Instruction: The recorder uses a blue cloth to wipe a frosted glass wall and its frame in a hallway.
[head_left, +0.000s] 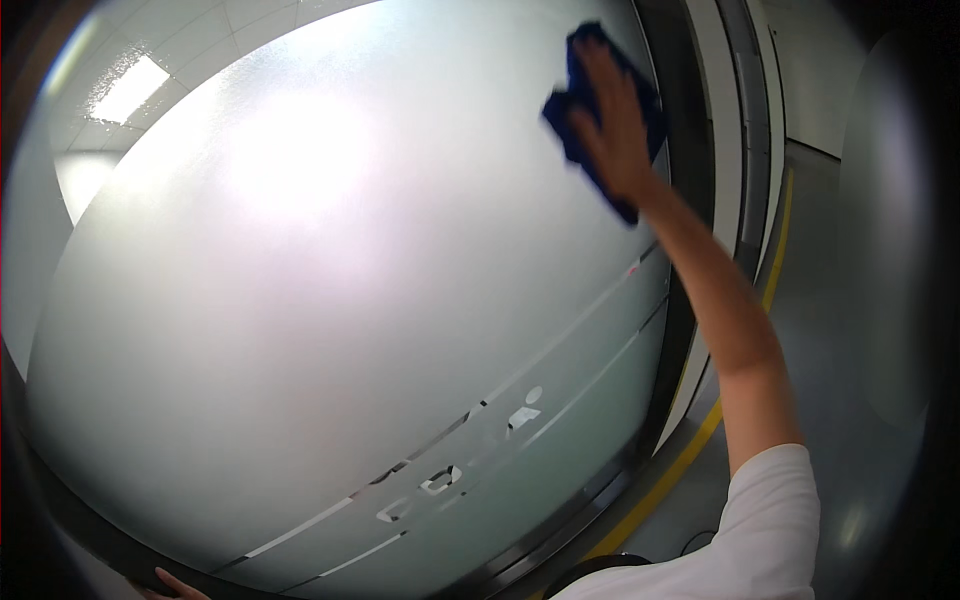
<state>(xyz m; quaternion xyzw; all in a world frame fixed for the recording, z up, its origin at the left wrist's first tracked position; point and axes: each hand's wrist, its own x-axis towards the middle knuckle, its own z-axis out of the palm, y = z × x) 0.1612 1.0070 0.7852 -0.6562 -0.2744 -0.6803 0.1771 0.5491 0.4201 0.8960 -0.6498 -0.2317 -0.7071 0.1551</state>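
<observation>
My right hand (619, 127) presses a dark blue cloth (562, 116) against the upper right part of a frosted glass pane (360, 300), near its dark frame. The fingers lie spread over the cloth, which sticks out around them. At the bottom left edge, only part of my left hand (176, 585) shows, by the dark lower frame; it is not clear whether it touches the frame or holds anything. Clear stripes and cut-out shapes cross the lower part of the frosted pane.
A dark frame (686, 112) borders the pane on the right. Beyond it are a pale wall section and a grey floor (817, 315) with a yellow line (664, 484). A ceiling light (131, 90) shows at the top left. A thin dark cable lies on the floor near my sleeve.
</observation>
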